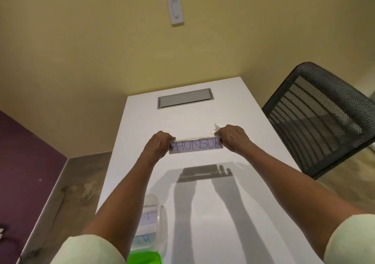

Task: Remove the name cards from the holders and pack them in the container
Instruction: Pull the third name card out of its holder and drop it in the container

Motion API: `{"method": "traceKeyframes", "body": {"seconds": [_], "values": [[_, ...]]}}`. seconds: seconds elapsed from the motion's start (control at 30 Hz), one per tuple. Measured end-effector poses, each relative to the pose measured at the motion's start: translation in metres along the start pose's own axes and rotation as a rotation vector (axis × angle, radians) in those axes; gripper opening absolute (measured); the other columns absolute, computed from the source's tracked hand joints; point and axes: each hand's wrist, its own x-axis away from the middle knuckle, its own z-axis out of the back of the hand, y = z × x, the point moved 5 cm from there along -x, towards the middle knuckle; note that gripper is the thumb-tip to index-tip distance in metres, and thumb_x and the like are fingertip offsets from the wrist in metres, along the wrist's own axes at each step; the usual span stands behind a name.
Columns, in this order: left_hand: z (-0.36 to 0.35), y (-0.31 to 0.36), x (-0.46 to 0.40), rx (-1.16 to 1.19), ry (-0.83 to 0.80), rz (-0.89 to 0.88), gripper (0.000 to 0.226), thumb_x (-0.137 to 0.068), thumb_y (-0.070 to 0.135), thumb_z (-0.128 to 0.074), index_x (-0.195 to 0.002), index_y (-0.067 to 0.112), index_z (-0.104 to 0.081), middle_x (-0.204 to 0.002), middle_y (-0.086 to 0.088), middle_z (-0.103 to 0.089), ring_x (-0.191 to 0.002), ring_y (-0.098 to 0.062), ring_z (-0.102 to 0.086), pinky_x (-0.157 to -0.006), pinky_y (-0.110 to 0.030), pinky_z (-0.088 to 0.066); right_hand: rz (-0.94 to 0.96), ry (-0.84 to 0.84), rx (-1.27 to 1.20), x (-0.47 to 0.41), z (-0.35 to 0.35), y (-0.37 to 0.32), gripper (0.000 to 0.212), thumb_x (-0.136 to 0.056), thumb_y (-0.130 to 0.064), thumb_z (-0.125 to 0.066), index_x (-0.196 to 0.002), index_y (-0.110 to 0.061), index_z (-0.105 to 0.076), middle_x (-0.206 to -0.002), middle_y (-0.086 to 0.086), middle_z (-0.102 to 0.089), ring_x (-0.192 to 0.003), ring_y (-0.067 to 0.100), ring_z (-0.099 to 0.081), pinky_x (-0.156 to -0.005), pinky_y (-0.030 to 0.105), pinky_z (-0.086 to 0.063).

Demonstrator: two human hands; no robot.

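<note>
A clear plastic name-card holder with a white card lettered "PHUNSUK" in blue is held up above the white table. My left hand grips its left end and my right hand grips its right end. A small white piece of paper sticks up behind my right fingers. At the near left of the table stands a clear plastic container holding white cards with blue letters; my left forearm hides part of it.
A green lid or object lies at the container's near side. A grey cable hatch is set into the table's far end. A black mesh chair stands at the right. A wall switch is ahead.
</note>
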Motion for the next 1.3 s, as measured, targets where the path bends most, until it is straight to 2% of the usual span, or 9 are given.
{"method": "traceKeyframes", "body": {"seconds": [0.27, 0.37, 0.43, 0.53, 0.7, 0.8, 1.0, 1.17, 1.3], "values": [[0.040, 0.017, 0.035, -0.065, 0.073, -0.042, 0.038, -0.083, -0.008, -0.043, -0.105, 0.007, -0.071, -0.095, -0.013, -0.075, -0.089, -0.032, -0.060, -0.077, -0.036, -0.053, -0.030, -0.011, -0.042, 0.020, 0.047, -0.016, 0.025, -0.081, -0.016, -0.063, -0.104, -0.015, -0.070, -0.103, 0.008, -0.070, -0.101, 0.030, -0.062, -0.081, 0.038, -0.053], [0.047, 0.017, 0.045, -0.018, 0.066, -0.007, 0.036, -0.085, -0.004, -0.041, -0.102, 0.005, -0.071, -0.092, -0.011, -0.076, -0.088, -0.035, -0.060, -0.075, -0.036, -0.051, -0.011, 0.008, -0.065, 0.030, 0.060, -0.024, 0.019, -0.080, -0.017, -0.064, -0.098, -0.015, -0.070, -0.098, 0.010, -0.069, -0.097, 0.032, -0.062, -0.072, 0.034, -0.050], [0.053, 0.016, 0.052, 0.019, 0.056, 0.030, 0.030, -0.090, 0.003, -0.041, -0.095, 0.002, -0.071, -0.087, -0.010, -0.076, -0.079, -0.032, -0.055, -0.073, -0.037, -0.050, 0.001, 0.023, -0.066, 0.037, 0.069, -0.030, 0.002, -0.080, -0.016, -0.064, -0.080, -0.018, -0.064, -0.091, 0.012, -0.068, -0.088, 0.033, -0.060, -0.062, 0.030, -0.038], [0.060, 0.014, 0.061, 0.061, 0.066, 0.060, 0.030, -0.095, 0.012, -0.043, -0.091, 0.004, -0.072, -0.085, -0.008, -0.077, -0.075, -0.027, -0.053, -0.070, -0.032, -0.045, -0.008, 0.022, -0.073, 0.043, 0.080, -0.038, 0.026, -0.079, -0.014, -0.064, -0.064, -0.019, -0.045, -0.079, 0.013, -0.062, -0.072, 0.033, -0.046, -0.059, 0.030, -0.032], [0.067, 0.002, 0.078, 0.029, 0.080, 0.083, 0.029, -0.092, 0.012, -0.043, -0.093, 0.005, -0.072, -0.083, -0.004, -0.077, -0.075, -0.026, -0.051, -0.067, -0.030, -0.043, 0.037, 0.008, -0.073, 0.049, 0.088, -0.057, 0.043, -0.078, -0.012, -0.065, -0.053, -0.020, -0.031, -0.069, 0.006, -0.043, -0.069, 0.032, -0.039, -0.058, 0.029, -0.029], [0.071, -0.007, 0.090, -0.005, 0.079, 0.090, 0.026, -0.085, 0.004, -0.042, -0.080, 0.013, -0.066, -0.082, -0.003, -0.077, -0.075, -0.027, -0.050, -0.065, -0.030, -0.042, 0.066, 0.008, -0.058, 0.050, 0.088, -0.072, 0.029, -0.080, -0.013, -0.065, -0.061, -0.019, -0.044, -0.072, 0.006, -0.044, -0.071, 0.031, -0.041, -0.060, 0.030, -0.030], [0.076, -0.039, 0.116, -0.040, 0.082, 0.120, 0.038, -0.074, -0.003, -0.039, -0.092, 0.006, -0.070, -0.085, -0.006, -0.075, -0.081, -0.031, -0.061, -0.066, -0.031, -0.046, 0.122, 0.028, -0.076, 0.046, 0.080, -0.107, 0.004, -0.079, -0.015, -0.065, -0.083, -0.016, -0.067, -0.078, 0.012, -0.056, -0.069, 0.031, -0.039, -0.060, 0.030, -0.030], [0.081, -0.068, 0.135, -0.028, 0.077, 0.167, 0.032, -0.078, -0.002, -0.041, -0.084, 0.014, -0.069, -0.091, -0.011, -0.074, -0.088, -0.035, -0.066, -0.077, -0.040, -0.054, 0.183, 0.039, -0.065, 0.041, 0.067, -0.140, 0.012, -0.081, -0.019, -0.065, -0.091, -0.015, -0.068, -0.091, 0.016, -0.066, -0.082, 0.037, -0.059, -0.061, 0.030, -0.030], [0.083, -0.093, 0.151, -0.021, 0.081, 0.210, 0.030, -0.082, 0.000, -0.043, -0.086, 0.012, -0.071, -0.078, -0.003, -0.073, -0.072, -0.024, -0.055, -0.067, -0.030, -0.044, 0.234, 0.022, -0.058, 0.038, 0.057, -0.169, 0.010, -0.079, -0.020, -0.065, -0.087, -0.016, -0.068, -0.087, 0.015, -0.064, -0.083, 0.036, -0.062, -0.060, 0.029, -0.032]]}}
